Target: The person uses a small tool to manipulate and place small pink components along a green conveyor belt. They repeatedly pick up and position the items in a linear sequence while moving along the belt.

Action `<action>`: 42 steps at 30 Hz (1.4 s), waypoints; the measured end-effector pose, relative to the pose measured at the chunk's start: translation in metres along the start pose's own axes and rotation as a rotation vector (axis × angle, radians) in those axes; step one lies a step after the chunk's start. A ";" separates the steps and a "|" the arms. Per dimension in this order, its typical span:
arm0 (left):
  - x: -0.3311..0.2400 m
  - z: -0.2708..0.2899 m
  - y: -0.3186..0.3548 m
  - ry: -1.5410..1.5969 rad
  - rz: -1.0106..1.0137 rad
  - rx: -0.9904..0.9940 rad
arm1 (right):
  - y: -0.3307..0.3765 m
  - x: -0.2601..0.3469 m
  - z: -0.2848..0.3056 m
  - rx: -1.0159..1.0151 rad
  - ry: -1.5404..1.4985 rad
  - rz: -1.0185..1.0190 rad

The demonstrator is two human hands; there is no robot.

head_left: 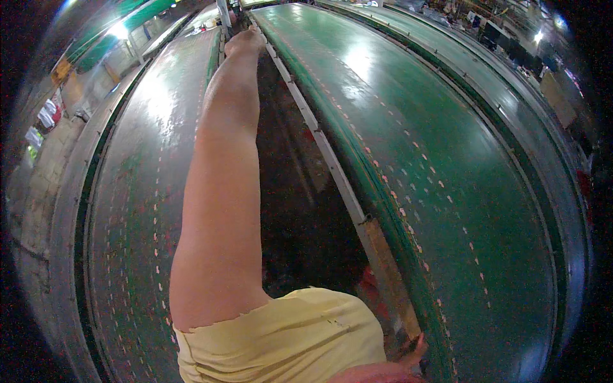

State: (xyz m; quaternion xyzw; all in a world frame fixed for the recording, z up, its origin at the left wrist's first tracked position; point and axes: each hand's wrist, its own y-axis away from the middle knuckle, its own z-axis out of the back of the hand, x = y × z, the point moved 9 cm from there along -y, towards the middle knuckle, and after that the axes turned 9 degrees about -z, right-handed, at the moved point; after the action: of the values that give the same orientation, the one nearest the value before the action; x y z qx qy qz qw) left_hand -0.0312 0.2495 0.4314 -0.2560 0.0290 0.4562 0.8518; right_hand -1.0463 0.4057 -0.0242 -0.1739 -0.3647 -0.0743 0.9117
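My left arm reaches straight ahead between two long green tables. At its end my left hand (246,41) looks small and rounded, beside the metal rail (322,137) of the right green table (408,127). Its fingers seem curled in, but whatever they may hold is hidden. Low on the right, my right hand (416,350) is at the wooden strip (391,274) along the same table's edge. Only part of that hand shows, with its fingers bent; anything in them cannot be made out.
On the left runs another long table (137,172) with rows of pale marks. A dark gap (300,217) lies between the tables. Further right is one more long table (511,96). A lamp (119,30) shines at the upper left. Clutter lines the far right.
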 end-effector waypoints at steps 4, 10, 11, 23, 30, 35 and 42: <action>0.013 -0.012 -0.017 -0.046 -0.067 0.171 | -0.015 0.002 0.010 0.041 -0.277 -0.104; -0.003 -0.013 -0.024 -0.115 -0.072 0.104 | 0.003 -0.038 -0.026 0.080 -0.931 -0.782; 0.018 -0.013 -0.027 -0.128 -0.059 0.106 | -0.002 -0.020 -0.031 0.088 -0.933 -0.789; 0.041 0.015 -0.010 -0.103 -0.021 0.096 | -0.012 -0.005 -0.037 0.249 -0.923 -0.706; -0.081 -0.079 0.016 -0.307 -0.858 0.265 | -0.016 -0.035 -0.045 0.312 -0.479 -0.511; -0.238 -0.207 0.229 0.055 -1.542 0.452 | -0.027 0.002 -0.027 0.196 0.035 -0.077; -0.328 -0.141 0.596 0.429 -2.109 0.756 | 0.009 0.042 -0.001 0.083 0.153 -0.015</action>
State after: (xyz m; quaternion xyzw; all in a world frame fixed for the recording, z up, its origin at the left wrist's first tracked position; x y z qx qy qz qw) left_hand -0.6681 0.2037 0.1574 0.0474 0.0798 -0.5780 0.8108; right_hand -1.0129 0.4129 0.0015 -0.1270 -0.2981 -0.0788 0.9428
